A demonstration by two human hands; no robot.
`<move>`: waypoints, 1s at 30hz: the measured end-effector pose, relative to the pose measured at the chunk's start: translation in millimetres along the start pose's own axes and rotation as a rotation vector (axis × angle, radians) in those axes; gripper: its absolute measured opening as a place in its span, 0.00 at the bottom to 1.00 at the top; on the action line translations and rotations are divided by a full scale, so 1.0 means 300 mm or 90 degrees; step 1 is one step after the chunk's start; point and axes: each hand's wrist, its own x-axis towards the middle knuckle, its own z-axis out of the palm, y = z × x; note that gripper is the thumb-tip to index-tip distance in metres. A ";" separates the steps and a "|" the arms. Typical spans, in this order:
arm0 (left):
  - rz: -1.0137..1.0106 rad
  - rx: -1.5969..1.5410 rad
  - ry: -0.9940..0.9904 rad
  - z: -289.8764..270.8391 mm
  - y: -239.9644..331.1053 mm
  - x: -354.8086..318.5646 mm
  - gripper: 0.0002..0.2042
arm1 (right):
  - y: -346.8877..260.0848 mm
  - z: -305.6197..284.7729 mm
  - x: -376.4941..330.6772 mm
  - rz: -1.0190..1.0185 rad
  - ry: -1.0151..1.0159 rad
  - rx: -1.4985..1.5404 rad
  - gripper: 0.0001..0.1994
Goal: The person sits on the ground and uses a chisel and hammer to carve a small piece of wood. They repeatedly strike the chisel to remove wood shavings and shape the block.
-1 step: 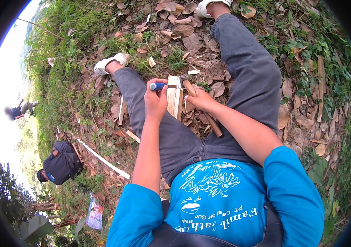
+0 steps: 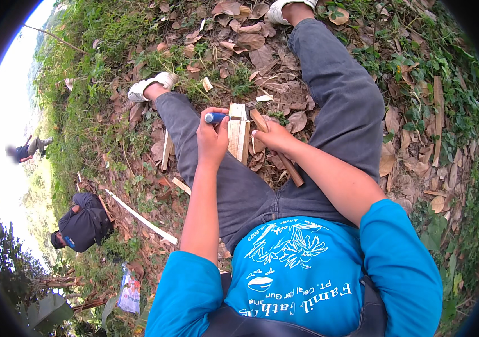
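Between the person's legs, the left hand [image 2: 212, 137] has its fingers clamped on a blue-handled tool [image 2: 215, 117] beside the pale wooden block [image 2: 237, 132]; the right hand [image 2: 273, 136], just right, grips a wooden-handled hammer [image 2: 276, 150].

My legs [image 2: 335, 95] hem in the wood block [image 2: 237, 132] on both sides; beyond it, only leaf-strewn ground [image 2: 250, 50] lies open.
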 end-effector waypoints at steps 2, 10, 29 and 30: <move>-0.034 0.004 -0.020 -0.006 0.017 -0.003 0.11 | -0.004 -0.005 -0.004 -0.002 -0.006 0.003 0.23; -0.025 -0.001 -0.012 -0.009 0.023 -0.008 0.11 | -0.011 -0.003 -0.010 0.013 -0.020 0.012 0.21; 0.031 0.014 -0.009 0.000 0.010 -0.001 0.11 | -0.025 -0.009 -0.025 0.018 -0.037 0.033 0.20; 0.019 0.013 -0.017 -0.002 0.010 0.000 0.11 | -0.026 -0.009 -0.026 0.019 -0.036 0.033 0.20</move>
